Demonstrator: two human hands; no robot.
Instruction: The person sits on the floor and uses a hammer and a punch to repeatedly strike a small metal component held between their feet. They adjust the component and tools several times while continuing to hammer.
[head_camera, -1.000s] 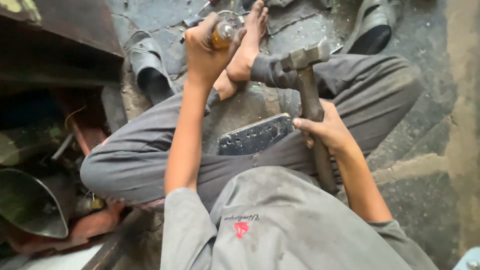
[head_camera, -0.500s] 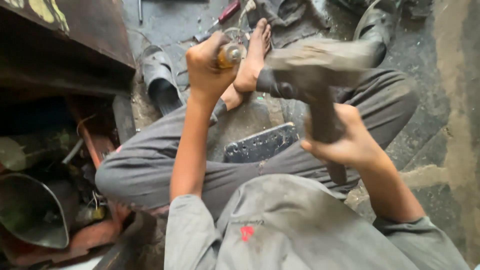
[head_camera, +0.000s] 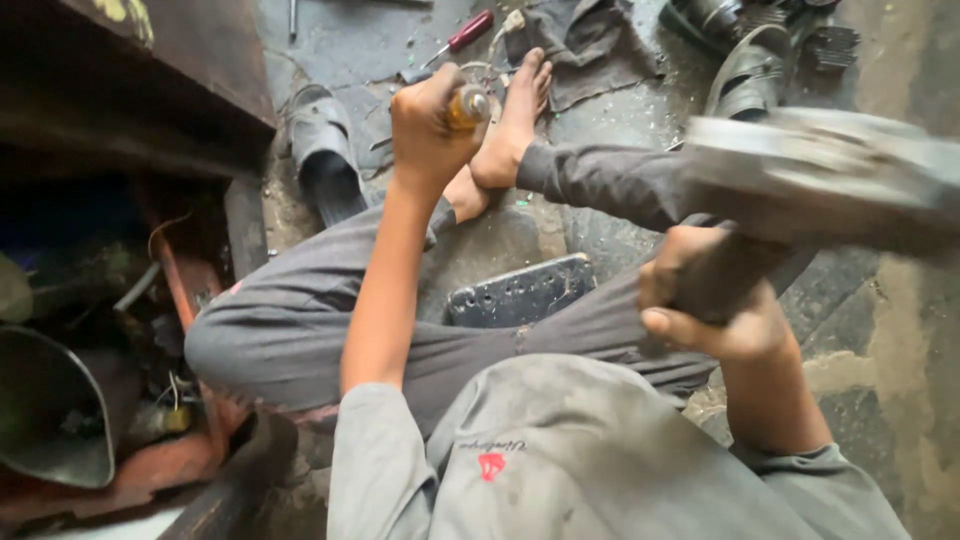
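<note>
posture: you sit cross-legged on a gritty concrete floor (head_camera: 900, 330), grey trousers, bare foot (head_camera: 510, 130) stretched forward.
left hand: your left hand (head_camera: 425, 125) is clenched around a small brass-coloured metal part (head_camera: 467, 105), held upright at arm's length. The part sits just beside the bare foot, on its left; whether it touches the foot you can't tell.
right hand: your right hand (head_camera: 715, 300) is wrapped tight round the handle of a hammer (head_camera: 830, 180). The head is raised high, right of the foot, heavily motion-blurred.
landmark: the bare foot; everything below is placed off it.
plate: dark metal plate (head_camera: 520, 290) with a row of small holes, on the floor between your legs, nearer you than the foot. Untouched.
screwdriver: red-handled screwdriver (head_camera: 460, 35), just beyond the foot, to its left.
rag: grey rag (head_camera: 590, 50), beyond the foot, slightly right.
sandals: one dark sandal (head_camera: 320, 150) well left of the foot, another sandal (head_camera: 750, 70) right of it.
clutter: rusty metal box edge (head_camera: 180, 70) and a dark metal funnel (head_camera: 50, 410) far left of the foot, with wires and scrap.
step: looks like mid-swing, hammer cocked for a strike on the brass part.
next move: as judged, needs the head brought down square on the part's top, left grip steady, fingers and toes kept out of the line. Blur hides the head's exact angle.
</note>
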